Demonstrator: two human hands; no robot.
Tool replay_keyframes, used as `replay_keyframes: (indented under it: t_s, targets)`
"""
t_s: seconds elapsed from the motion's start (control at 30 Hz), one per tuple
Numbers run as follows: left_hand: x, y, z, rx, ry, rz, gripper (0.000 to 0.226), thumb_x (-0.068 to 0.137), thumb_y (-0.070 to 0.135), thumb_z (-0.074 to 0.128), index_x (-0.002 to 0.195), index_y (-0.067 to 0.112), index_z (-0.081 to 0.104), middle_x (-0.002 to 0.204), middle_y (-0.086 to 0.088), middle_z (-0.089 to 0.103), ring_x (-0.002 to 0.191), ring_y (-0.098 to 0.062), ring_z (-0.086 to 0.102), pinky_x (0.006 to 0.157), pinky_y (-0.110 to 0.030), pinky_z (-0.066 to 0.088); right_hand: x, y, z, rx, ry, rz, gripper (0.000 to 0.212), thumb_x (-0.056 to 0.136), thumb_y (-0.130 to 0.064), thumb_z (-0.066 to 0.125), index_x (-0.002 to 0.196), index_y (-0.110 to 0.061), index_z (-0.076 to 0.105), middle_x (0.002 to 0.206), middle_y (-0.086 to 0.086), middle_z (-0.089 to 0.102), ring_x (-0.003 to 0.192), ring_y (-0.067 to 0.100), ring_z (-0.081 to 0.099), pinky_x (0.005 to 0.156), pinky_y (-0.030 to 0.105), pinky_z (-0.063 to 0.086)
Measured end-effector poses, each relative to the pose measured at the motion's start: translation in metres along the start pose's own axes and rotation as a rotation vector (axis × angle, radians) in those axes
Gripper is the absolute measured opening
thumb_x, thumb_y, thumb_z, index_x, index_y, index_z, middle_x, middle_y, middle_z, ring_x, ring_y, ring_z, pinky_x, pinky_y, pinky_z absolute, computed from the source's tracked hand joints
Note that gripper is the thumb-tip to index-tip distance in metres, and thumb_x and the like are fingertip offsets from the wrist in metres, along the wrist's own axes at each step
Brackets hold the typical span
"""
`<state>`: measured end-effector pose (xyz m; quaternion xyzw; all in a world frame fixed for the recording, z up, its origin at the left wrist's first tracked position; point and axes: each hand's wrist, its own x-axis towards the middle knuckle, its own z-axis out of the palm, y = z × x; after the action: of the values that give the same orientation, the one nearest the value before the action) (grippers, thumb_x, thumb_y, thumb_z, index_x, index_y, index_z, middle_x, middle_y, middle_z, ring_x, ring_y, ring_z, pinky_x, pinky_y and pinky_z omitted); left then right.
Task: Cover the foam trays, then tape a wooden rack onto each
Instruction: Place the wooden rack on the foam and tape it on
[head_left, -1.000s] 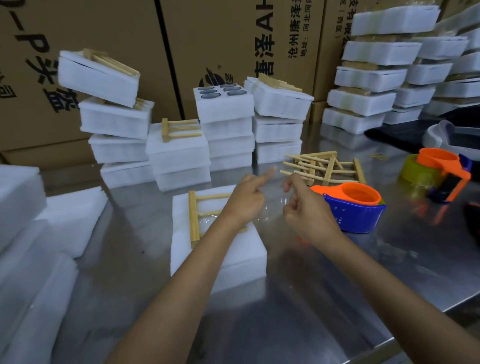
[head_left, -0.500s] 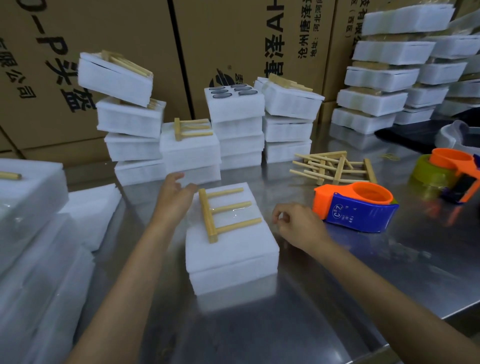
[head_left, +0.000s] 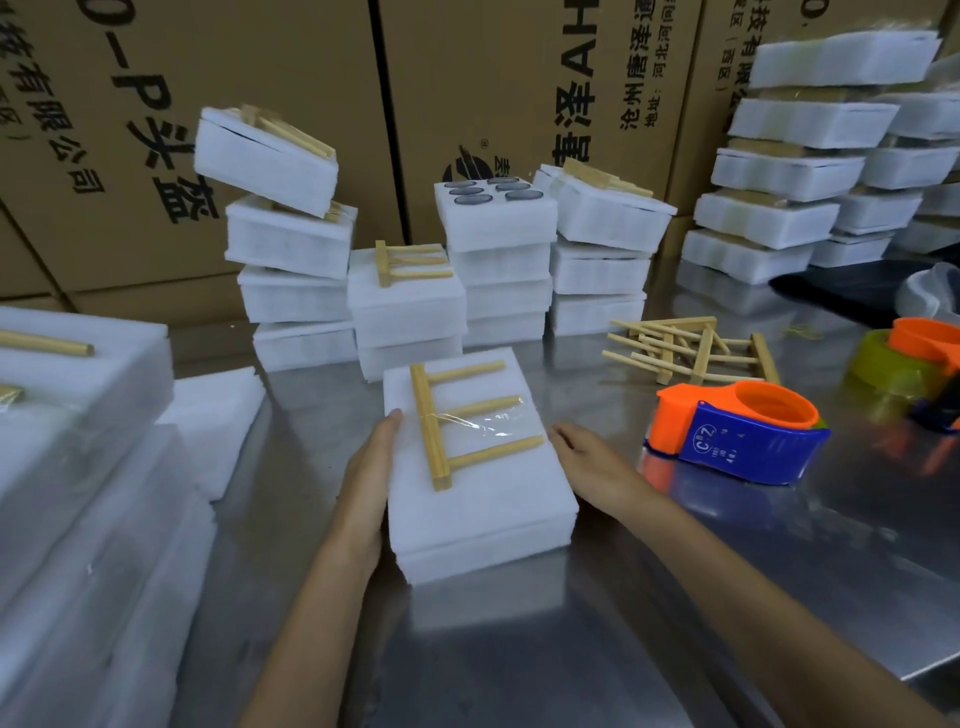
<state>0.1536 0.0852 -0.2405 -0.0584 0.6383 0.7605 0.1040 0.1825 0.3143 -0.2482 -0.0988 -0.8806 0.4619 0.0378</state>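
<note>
Two flat hands, left hand (head_left: 371, 467) and right hand (head_left: 597, 462), fingers straight, press sides of white foam tray (head_left: 483, 499) on shiny steel desk (head_left: 519, 649); comb-shaped wooden rack (head_left: 457, 421) on top under clear glossy tape (head_left: 483, 421).

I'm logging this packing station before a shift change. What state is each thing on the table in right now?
Foam tray in front: covered, flat on the table.
Wooden rack: lying on that tray, clear tape across it.
Left hand: open, flat against the tray's left side.
Right hand: open, against its right side.
Blue and orange tape dispenser: set down, untouched.
Loose racks: piled, untaped.
Uncovered tray: atop a stack, holes exposed.
</note>
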Motion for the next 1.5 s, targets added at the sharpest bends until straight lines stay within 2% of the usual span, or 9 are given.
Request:
replay_keyframes:
  t_s: [0.27,0.43,0.53,0.63,0.7,0.87,1.03,1.3,1.5]
  targets:
    - [-0.005,0.013,-0.018,-0.494,-0.262,-0.033,0.046,0.089,0.055,0.063,0.12,0.023,0.074,0.124,-0.012,0.07,0.112,-0.036,0.068,0.083,-0.051,0.058,-0.019,-0.056,0.017,0.677,-0.138,0.136,0.034,0.095,-0.05,0.053,0.096,-0.023,0.074,0.101,0.005,0.074,0.095,0.035,0.067,0.081,0.034,0.054]
    - [0.001,0.013,-0.023,-0.537,-0.28,0.028,0.051,0.092,0.049,0.064,0.133,0.019,0.065,0.132,-0.015,0.065,0.118,-0.037,0.064,0.09,-0.055,0.056,-0.02,-0.058,0.028,0.913,-0.312,0.155,0.048,0.098,-0.051,0.047,0.126,-0.017,0.066,0.124,0.007,0.069,0.118,0.025,0.063,0.109,0.042,0.042]
    - [0.003,0.013,-0.025,-0.618,-0.306,0.023,0.049,0.092,0.053,0.061,0.127,0.019,0.07,0.13,-0.013,0.067,0.115,-0.036,0.066,0.083,-0.05,0.058,-0.023,-0.063,0.026,0.908,-0.405,0.136,0.056,0.094,-0.065,0.041,0.124,-0.026,0.069,0.126,0.002,0.068,0.117,0.02,0.064,0.099,0.037,0.051]
    - [0.008,0.013,-0.028,-0.689,-0.296,0.081,0.058,0.093,0.06,0.057,0.136,0.02,0.063,0.136,-0.012,0.063,0.125,-0.035,0.061,0.094,-0.053,0.055,-0.031,-0.065,0.028,0.825,-0.34,0.082,0.057,0.076,-0.075,0.06,0.118,-0.036,0.069,0.118,-0.004,0.071,0.102,0.021,0.071,0.079,0.038,0.058]
    - [0.011,0.016,-0.028,-0.69,-0.284,0.124,0.066,0.091,0.067,0.055,0.137,0.021,0.062,0.138,-0.012,0.061,0.126,-0.034,0.06,0.093,-0.05,0.056,-0.034,-0.066,0.033,0.808,-0.202,0.009,0.049,0.067,-0.057,0.078,0.11,-0.036,0.071,0.11,0.001,0.071,0.089,0.025,0.072,0.072,0.04,0.059]
    - [0.027,0.016,-0.03,-0.77,-0.187,0.118,0.076,0.084,0.07,0.058,0.144,0.023,0.052,0.142,-0.009,0.059,0.129,-0.031,0.058,0.108,-0.051,0.045,-0.021,-0.086,0.034,1.135,0.043,0.052,0.022,0.086,-0.027,0.062,0.102,-0.015,0.07,0.098,0.007,0.07,0.079,0.023,0.07,0.058,0.033,0.059]
    - [0.046,-0.003,-0.045,-0.802,-0.071,-0.059,0.06,0.091,0.051,0.056,0.14,0.016,0.05,0.143,-0.021,0.05,0.125,-0.038,0.054,0.093,-0.049,0.048,0.029,-0.134,0.011,1.47,-0.027,-0.048,0.026,0.09,-0.03,0.057,0.112,-0.018,0.062,0.103,0.003,0.071,0.088,0.024,0.069,0.067,0.034,0.058]
    - [0.055,-0.008,-0.052,-0.831,-0.105,-0.073,0.063,0.077,0.04,0.066,0.132,0.011,0.057,0.135,-0.024,0.056,0.126,-0.038,0.054,0.095,-0.05,0.049,0.121,-0.2,0.005,1.324,-0.031,0.072,0.024,0.086,-0.036,0.066,0.105,-0.022,0.061,0.133,0.01,0.048,0.096,0.026,0.06,0.088,0.039,0.059]
    - [0.059,-0.009,-0.051,-0.826,-0.115,-0.075,0.063,0.076,0.038,0.065,0.132,0.01,0.058,0.133,-0.024,0.06,0.125,-0.037,0.056,0.097,-0.05,0.047,0.132,-0.185,0.006,1.347,-0.049,0.001,0.012,0.089,-0.032,0.063,0.098,-0.024,0.061,0.127,0.004,0.045,0.103,0.024,0.056,0.082,0.036,0.06]
